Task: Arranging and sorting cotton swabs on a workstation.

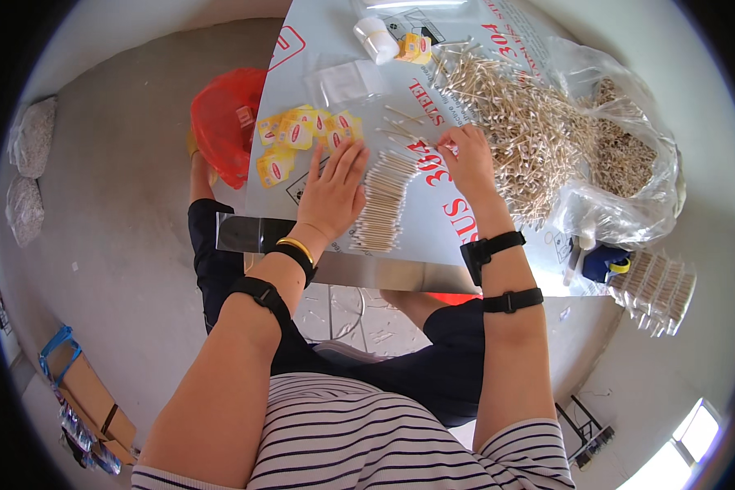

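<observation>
On the metal-topped table lies a neat row of cotton swabs [381, 200], side by side and curving up toward the far end. My left hand [331, 193] rests flat along the row's left side, fingers stretched out, thumb beside the swabs. My right hand [470, 163] is at the row's upper right, thumb and fingertips pinched on what looks like a cotton swab, partly hidden by the fingers. A few loose swabs [400, 129] lie just beyond the row. To the right spreads a big heap of loose cotton swabs [514, 114].
Yellow printed cards [296, 133] lie beyond my left hand, near clear plastic bags [347, 83]. A white roll [376, 41] sits at the back. At right, a clear sack [661, 147] holds more swabs; packed swab bundles [655, 286] are below. A red bag [224, 122] hangs left.
</observation>
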The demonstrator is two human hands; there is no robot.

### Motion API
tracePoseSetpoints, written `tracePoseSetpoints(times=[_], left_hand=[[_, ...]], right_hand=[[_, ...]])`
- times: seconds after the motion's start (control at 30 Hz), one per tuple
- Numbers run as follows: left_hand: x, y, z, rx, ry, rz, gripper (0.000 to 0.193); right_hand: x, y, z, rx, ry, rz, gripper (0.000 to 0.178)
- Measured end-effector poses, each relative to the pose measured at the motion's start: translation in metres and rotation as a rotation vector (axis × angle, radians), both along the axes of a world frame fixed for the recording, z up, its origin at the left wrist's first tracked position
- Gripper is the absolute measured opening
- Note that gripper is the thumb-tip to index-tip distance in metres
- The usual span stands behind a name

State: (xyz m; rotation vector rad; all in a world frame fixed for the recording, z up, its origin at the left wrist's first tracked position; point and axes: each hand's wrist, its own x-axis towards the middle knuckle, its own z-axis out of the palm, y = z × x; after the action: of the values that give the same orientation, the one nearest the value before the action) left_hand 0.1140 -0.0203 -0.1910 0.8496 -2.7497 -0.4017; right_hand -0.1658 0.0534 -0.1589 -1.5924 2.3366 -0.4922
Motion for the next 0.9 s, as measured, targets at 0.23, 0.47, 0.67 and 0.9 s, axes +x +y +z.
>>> tracePoseSetpoints(times=[0.23,0.47,0.67,0.9], left_hand=[[0.001,0.0,0.0,0.011,-0.001,0.002,0.063],[0.002,-0.001,0.001,0.003,0.008,0.005,0.063],[-0.002,0.0,-0.005,-0.009,-0.017,0.0,0.064],[0.001,-0.001,-0.005,-0.032,-0.031,0.008,0.063]], right_hand=[[-0.012,0.016,0.001,-0.059,0.003,0.012,0.011],[-0.024,-0.002,0.0,-0.112,-0.039,-0.049,0.006],[-0.017,-0.056,-0.007,-0.133,0.084,-0.014,0.007],[-0.018,-0.066,-0.004,-0.1,0.036,0.196,0.012]])
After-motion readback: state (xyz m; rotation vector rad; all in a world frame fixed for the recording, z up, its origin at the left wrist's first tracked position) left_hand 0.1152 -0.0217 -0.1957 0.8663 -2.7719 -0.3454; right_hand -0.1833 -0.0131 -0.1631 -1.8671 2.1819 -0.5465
